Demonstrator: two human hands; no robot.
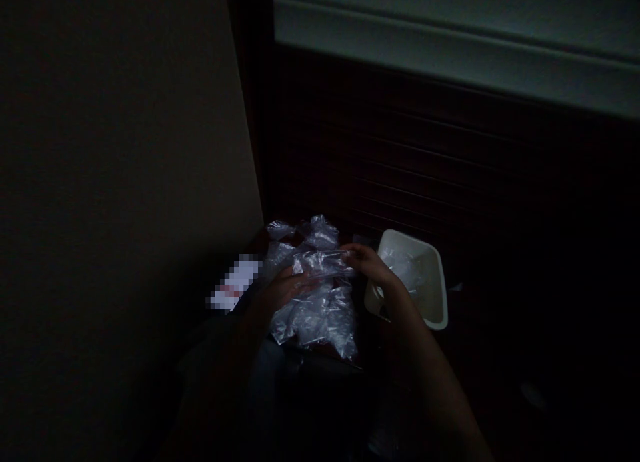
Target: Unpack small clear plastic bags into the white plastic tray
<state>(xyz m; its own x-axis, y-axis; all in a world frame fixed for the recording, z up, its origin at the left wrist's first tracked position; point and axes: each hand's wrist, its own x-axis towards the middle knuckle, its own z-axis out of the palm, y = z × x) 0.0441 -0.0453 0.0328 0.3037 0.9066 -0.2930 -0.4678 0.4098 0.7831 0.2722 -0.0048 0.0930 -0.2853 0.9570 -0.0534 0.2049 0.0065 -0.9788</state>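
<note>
Head view: my right hand [367,262] grips a clear bag [325,263]; my left hand [281,289] holds its left end; plastic clinging together could drag the near bags [315,320] along.

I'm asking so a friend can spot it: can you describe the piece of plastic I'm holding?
Start at the pale tub on the right, then look left to the heap of crinkled clear plastic. Over that heap, the clear plastic piece spans from the left hand to the right hand. Unlike the loose plastic around it, it stretches between both hands.
</note>
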